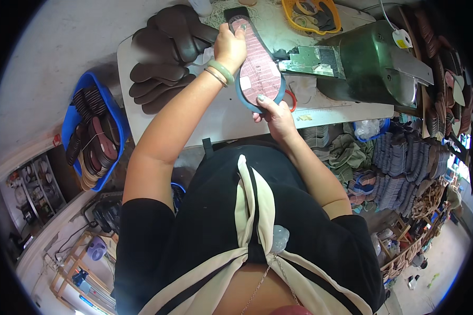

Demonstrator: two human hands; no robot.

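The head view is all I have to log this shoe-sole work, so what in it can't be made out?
- Shoe sole: its underside faces away; the left hand and right hand cover its two ends.
- Green machine: the part meeting the sole is too small to make out.
- Blue bin: its contents are dark and blurred near the fisheye rim.

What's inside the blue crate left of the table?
The blue crate holds stacked dark brown shoe soles, some standing on edge, filling it nearly to the rim. The crate bottom and any lower layers are covered.

pinkish insole, blue bin, seemingly brown soles
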